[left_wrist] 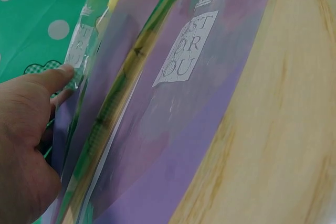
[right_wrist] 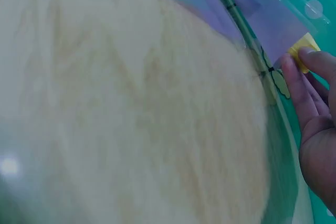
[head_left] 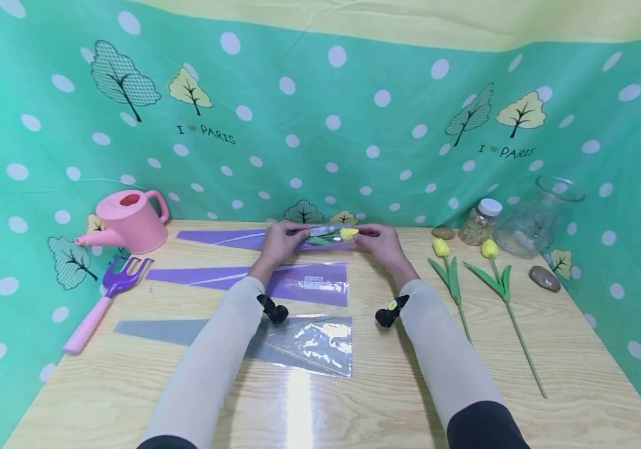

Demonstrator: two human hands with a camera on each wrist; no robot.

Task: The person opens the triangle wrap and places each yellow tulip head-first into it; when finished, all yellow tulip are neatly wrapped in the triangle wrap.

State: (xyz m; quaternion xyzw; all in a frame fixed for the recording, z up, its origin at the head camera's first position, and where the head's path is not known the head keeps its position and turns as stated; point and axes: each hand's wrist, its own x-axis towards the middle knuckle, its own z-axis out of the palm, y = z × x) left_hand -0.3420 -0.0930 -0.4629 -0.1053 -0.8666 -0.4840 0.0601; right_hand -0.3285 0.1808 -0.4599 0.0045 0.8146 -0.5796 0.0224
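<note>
At the far edge of the table (head_left: 466, 399), my left hand (head_left: 279, 242) pinches the purple flower sleeve (head_left: 253, 238) while my right hand (head_left: 379, 242) grips the yellow tulip (head_left: 347, 234) lying inside its open end.

your head view looks down across the table (head_left: 466, 399) toward the far wall; both wrist views sit close, sharing the purple sleeve (left_wrist: 173, 129).
</note>
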